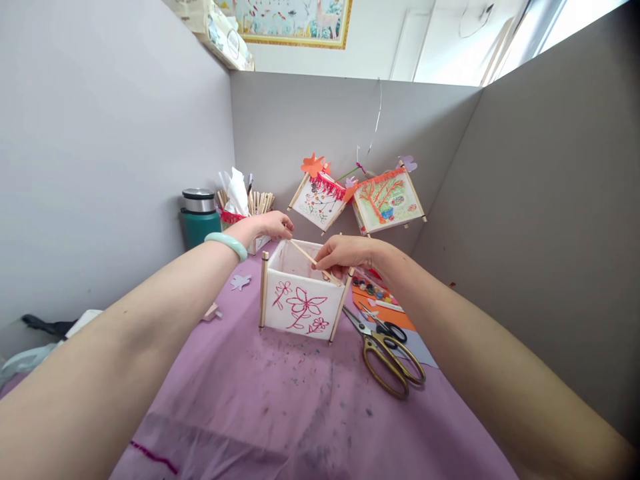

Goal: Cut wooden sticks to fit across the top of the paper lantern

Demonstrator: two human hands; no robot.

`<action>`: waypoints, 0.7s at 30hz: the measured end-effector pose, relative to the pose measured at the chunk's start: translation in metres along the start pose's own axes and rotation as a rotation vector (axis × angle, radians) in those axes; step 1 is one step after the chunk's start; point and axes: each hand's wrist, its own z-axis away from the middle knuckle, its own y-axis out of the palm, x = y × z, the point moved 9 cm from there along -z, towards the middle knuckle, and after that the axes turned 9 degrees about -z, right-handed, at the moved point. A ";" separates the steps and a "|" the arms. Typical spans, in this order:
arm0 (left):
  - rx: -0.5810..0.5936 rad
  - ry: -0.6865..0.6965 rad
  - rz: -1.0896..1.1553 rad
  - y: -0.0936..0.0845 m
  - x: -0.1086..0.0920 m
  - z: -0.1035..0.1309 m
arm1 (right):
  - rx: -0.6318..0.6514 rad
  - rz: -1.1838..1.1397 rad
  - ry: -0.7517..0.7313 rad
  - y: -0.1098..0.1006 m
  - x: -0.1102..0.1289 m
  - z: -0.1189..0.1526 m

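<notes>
A white box lantern [305,307] with magenta flowers drawn on its front stands upright on the purple cloth, wooden sticks at its corners. Across its open top a thin wooden stick [303,253] lies at a slant. My right hand [340,255] pinches that stick near its middle, over the right part of the opening. At the stick's far end, by the back left corner, is my left hand [276,225], its fingers bent and close together; whether they grip the stick is hard to tell.
Large scissors [393,363] and smaller black-handled scissors [393,331] lie right of the box, near orange paper [400,319]. Two decorated lanterns [320,200] hang behind. A teal bottle [200,223] and a stick holder [260,243] stand back left. Grey partitions [125,133] surround the table.
</notes>
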 end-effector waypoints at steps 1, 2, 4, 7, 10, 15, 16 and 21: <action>0.002 0.004 -0.010 0.000 0.000 -0.001 | -0.006 0.000 0.000 0.000 0.000 0.001; 0.004 0.008 -0.020 0.001 0.000 -0.001 | -0.012 0.001 -0.001 -0.001 0.000 0.002; 0.008 0.013 -0.039 0.001 0.001 -0.003 | -0.020 0.011 -0.008 -0.001 0.001 0.002; 0.016 0.024 -0.051 0.002 0.001 -0.004 | -0.047 0.080 -0.022 -0.002 0.005 0.001; 0.017 0.041 -0.044 0.003 0.000 -0.005 | -0.083 0.152 -0.016 -0.004 0.007 0.000; 0.005 0.050 -0.026 0.006 0.001 -0.006 | -0.056 0.147 -0.016 -0.001 0.008 0.000; 0.004 0.049 -0.022 0.006 0.002 -0.007 | -0.047 0.147 -0.017 0.000 0.007 0.000; 0.002 0.048 -0.019 0.007 0.006 -0.011 | -0.033 0.129 -0.001 0.000 0.003 0.000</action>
